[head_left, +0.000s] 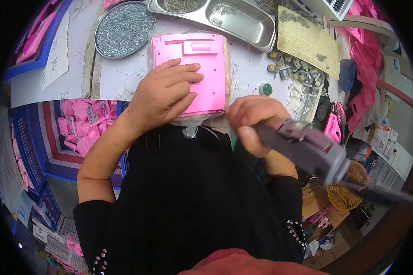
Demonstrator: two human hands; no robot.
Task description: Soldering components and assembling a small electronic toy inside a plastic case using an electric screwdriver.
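Note:
My left hand [166, 94] lies flat on a pink plastic casing [206, 64] that rests on a clear bag at the near edge of the workbench. My right hand [253, 123] is closed around the grip of a grey electric screwdriver [307, 149], held just right of the casing and tilted toward me; its cable [385, 195] trails off to the lower right. The tool's tip is hidden behind my fingers.
A round tray of small screws [124, 30] and a steel divided tray [229, 18] stand at the back of the bench. Small metal parts [298, 73] and a perforated tan sheet [307, 41] lie right. Pink parts fill a blue crate [85, 126] at my left.

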